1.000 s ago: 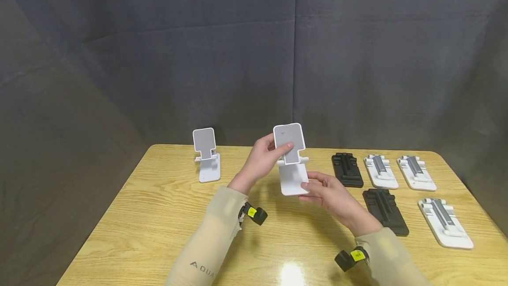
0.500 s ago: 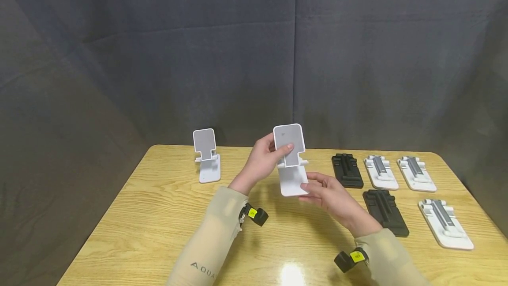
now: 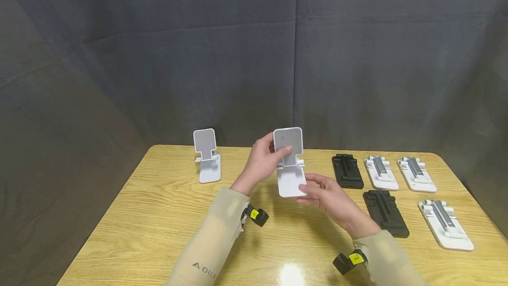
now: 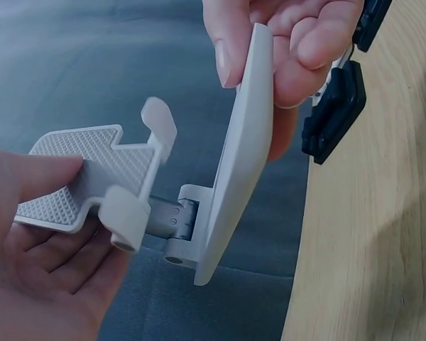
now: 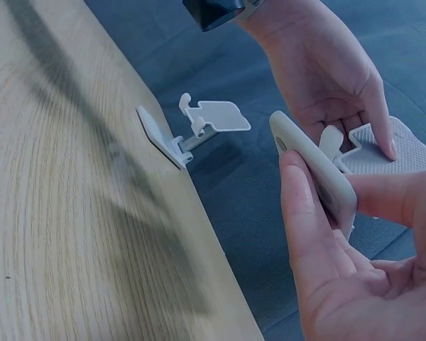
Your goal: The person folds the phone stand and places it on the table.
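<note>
Both hands hold a white phone stand [image 3: 291, 181], unfolded, up over the table's middle. My left hand [image 3: 262, 160] grips its upper plate, thumb on the grey textured pad [image 4: 99, 167] and fingers behind. With thumb and fingers, my right hand [image 3: 329, 197] pinches the lower corner of the base [image 4: 241, 156]. Between plate and base, the left wrist view shows the hinged grey arm [image 4: 167, 217] extended. In the right wrist view the base [image 5: 312, 163] is seen edge-on between the right thumb and fingers.
A second white phone stand [image 3: 209, 170] stands unfolded on the wooden table [image 3: 158, 215] at the back left. Folded stands lie at the right: a black one [image 3: 347, 171], another black one [image 3: 385, 213] and several white ones [image 3: 446, 224]. A dark curtain [image 3: 222, 78] hangs behind.
The upper plate of the held stand has dipped slightly and turned more upright in the head view. Both hands keep their hold, and the right has shifted slightly left.
</note>
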`<state>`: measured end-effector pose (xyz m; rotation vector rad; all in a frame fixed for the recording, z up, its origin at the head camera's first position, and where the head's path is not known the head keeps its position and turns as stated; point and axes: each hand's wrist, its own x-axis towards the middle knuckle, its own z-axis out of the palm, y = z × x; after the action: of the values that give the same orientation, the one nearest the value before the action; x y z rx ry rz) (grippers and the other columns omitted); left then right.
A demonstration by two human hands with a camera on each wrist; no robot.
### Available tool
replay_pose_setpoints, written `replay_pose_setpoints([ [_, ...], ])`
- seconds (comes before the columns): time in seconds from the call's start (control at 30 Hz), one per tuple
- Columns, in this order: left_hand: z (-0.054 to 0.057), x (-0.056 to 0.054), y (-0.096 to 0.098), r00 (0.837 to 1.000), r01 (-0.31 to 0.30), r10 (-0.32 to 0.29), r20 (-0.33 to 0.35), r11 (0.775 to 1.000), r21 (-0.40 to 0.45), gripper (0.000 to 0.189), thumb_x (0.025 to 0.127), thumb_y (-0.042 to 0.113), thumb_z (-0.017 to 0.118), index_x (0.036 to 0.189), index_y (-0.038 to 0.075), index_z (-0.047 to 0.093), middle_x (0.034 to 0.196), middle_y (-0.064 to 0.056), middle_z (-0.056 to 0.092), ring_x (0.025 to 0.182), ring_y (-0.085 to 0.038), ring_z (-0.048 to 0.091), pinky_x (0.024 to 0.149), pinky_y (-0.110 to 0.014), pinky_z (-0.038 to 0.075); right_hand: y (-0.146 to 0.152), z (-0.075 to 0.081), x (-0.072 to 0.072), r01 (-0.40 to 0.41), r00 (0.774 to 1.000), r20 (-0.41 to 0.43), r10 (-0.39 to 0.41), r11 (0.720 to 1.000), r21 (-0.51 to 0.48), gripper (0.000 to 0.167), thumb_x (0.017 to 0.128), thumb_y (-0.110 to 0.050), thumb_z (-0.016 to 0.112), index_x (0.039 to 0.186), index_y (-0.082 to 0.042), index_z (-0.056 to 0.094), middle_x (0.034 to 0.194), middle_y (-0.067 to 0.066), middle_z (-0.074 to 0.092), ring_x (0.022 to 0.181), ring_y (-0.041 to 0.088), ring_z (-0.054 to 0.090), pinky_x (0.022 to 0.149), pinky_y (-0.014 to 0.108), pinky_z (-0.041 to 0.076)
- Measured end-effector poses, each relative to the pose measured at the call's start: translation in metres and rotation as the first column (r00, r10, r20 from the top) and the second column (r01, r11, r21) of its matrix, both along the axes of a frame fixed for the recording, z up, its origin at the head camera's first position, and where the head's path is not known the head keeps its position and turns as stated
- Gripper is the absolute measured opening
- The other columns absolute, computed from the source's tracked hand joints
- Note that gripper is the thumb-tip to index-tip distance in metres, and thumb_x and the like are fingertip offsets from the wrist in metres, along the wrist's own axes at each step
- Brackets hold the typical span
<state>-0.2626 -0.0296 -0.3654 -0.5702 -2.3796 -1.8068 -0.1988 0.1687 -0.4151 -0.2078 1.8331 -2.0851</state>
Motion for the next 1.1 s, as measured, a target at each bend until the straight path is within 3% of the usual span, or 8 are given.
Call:
replay_pose_setpoints([
  [0.43,-0.0019,-0.0023,0.0002,0.997,-0.077,0.075,-0.023,0.995,-0.056,0.025,0.095,0.005,0.070,0.119,0.001,0.067,0.110,-0.009,0.072,0.100,-0.019,0.067,0.087,-0.035,0.054,-0.0058,-0.0003,0.0019,-0.005,1.000,-0.005,0.005,1.000,-0.020,0.054,0.102,-0.005,0.058,0.144,0.017,0.032,0.130,0.028,0.056,0.105,0.026,0.068,0.093,0.037,0.054],
  [0.63,-0.0032,-0.0025,0.0003,0.997,-0.078,0.077,-0.032,0.997,-0.020,0.026,0.094,0.005,0.072,0.119,0.001,0.068,0.110,-0.010,0.072,0.100,-0.020,0.068,0.087,-0.035,0.055,-0.0060,-0.0015,0.0005,0.005,1.000,0.001,-0.005,1.000,-0.017,0.053,0.102,-0.004,0.056,0.144,0.017,0.032,0.130,0.029,0.055,0.106,0.027,0.068,0.093,0.037,0.054],
  [0.8,-0.0021,-0.0016,0.0003,0.994,-0.110,0.111,-0.016,0.993,0.046,0.035,0.095,0.024,0.074,0.124,0.006,0.067,0.113,-0.006,0.070,0.101,-0.019,0.066,0.088,-0.036,0.054,-0.0046,-0.0024,0.0000,0.013,1.000,-0.001,-0.013,1.000,-0.014,0.053,0.103,-0.005,0.057,0.145,0.016,0.031,0.130,0.029,0.054,0.106,0.029,0.068,0.094,0.038,0.053],
  [0.93,0.0019,-0.0015,-0.0005,0.983,-0.179,0.181,-0.017,0.979,0.093,0.043,0.101,0.044,0.062,0.122,0.006,0.068,0.116,-0.006,0.070,0.105,-0.018,0.063,0.092,-0.038,0.050,-0.0039,-0.0033,0.0005,0.024,1.000,-0.002,-0.024,1.000,-0.007,0.053,0.102,-0.004,0.058,0.144,0.016,0.033,0.128,0.028,0.057,0.106,0.028,0.068,0.093,0.039,0.054],
  [1.1,0.0051,-0.0013,-0.0011,0.970,-0.242,0.244,-0.001,0.965,0.102,0.039,0.104,0.040,0.058,0.117,0.005,0.070,0.111,-0.007,0.071,0.101,-0.020,0.062,0.089,-0.039,0.049,-0.0043,-0.0039,0.0014,0.036,0.999,-0.003,-0.036,0.999,0.002,0.052,0.102,-0.004,0.058,0.143,0.016,0.034,0.126,0.027,0.059,0.105,0.027,0.068,0.093,0.039,0.054],
])
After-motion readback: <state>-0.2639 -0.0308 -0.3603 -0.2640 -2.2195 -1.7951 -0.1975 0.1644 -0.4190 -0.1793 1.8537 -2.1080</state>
